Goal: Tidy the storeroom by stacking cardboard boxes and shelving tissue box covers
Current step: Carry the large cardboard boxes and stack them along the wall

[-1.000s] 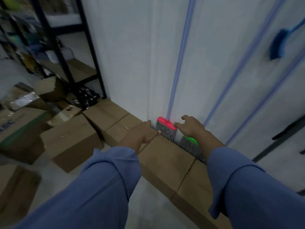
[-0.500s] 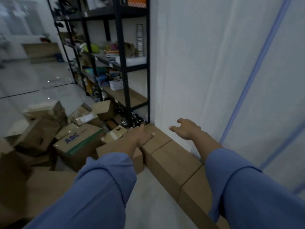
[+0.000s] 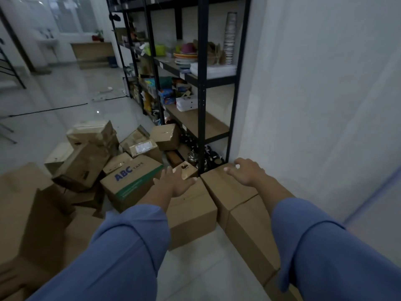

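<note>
Left hand (image 3: 173, 183), palm down with fingers spread wide, is held over the far top edge of a plain cardboard box (image 3: 191, 213); whether it touches the cardboard cannot be told. Right hand (image 3: 245, 172), fingers loosely parted and slightly bent, holds nothing and sits above the end box (image 3: 225, 192), the farthest of a row standing against the white wall (image 3: 314, 105) on the right. The next box (image 3: 249, 231) in that row touches it on the near side; the rest of the row is hidden by the right blue sleeve (image 3: 325, 246) and cut off by the frame's lower edge. Just beyond the left fingertips lies a small carton (image 3: 187, 170), partly covered by them. Left of the plain box stands the ABC TAPE box (image 3: 132, 185), and behind it a loose pile of boxes (image 3: 91, 148), several tilted. A large box (image 3: 28, 213) at near left is cut off by the frame. The black shelving unit (image 3: 204, 83) rises at the far end of the row. It carries a stack of paper cups (image 3: 230, 38) and plates (image 3: 185, 56). Its other goods are too dim and small to identify.
</note>
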